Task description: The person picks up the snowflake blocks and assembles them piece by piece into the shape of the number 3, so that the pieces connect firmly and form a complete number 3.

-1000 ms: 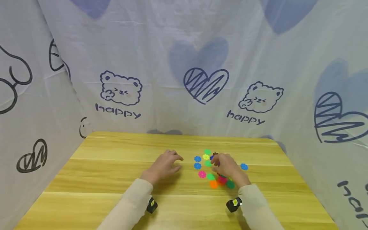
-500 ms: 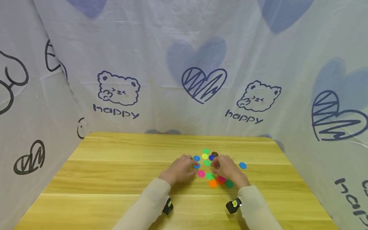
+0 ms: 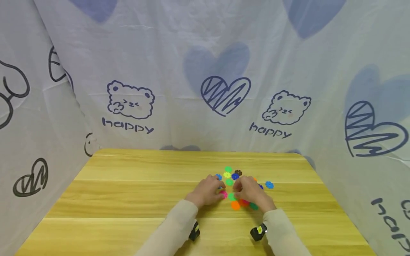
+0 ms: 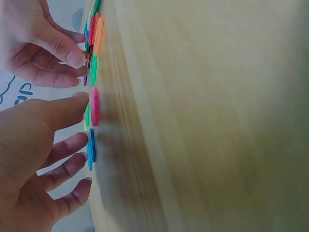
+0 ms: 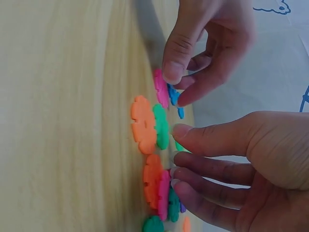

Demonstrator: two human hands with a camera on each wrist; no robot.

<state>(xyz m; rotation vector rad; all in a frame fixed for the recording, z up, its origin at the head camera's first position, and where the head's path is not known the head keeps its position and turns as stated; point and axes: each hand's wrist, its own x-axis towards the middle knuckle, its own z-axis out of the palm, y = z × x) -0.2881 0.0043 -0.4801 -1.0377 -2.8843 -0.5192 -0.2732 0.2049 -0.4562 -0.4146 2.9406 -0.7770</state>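
Several flower-shaped notched plastic discs lie on the wooden table. My left hand [image 3: 206, 191] is over the left side of the group, fingers bent loosely and spread, by a pink disc [image 3: 224, 194] and a blue disc [image 3: 219, 176]. In the left wrist view its thumb is near the pink disc [image 4: 95, 106], with blue discs [image 4: 91, 145] beyond the fingertips. My right hand [image 3: 250, 190] hovers over the right part, thumb and fingers apart, with nothing visible between them. Close to it are a light green disc [image 5: 161, 126] and an orange disc [image 5: 143, 124]. The right palm hides some discs.
The wooden table [image 3: 128, 199] extends around the discs. A lone blue disc [image 3: 269, 185] lies to the right of the group. Brown [image 3: 238, 172] and yellow discs [image 3: 227, 175] sit at the back. A printed white cloth [image 3: 179, 117] hangs behind and along both sides.
My left hand has moved right, from bare table to the left edge of the discs, closer to the right hand. The right hand stays nearly in place.
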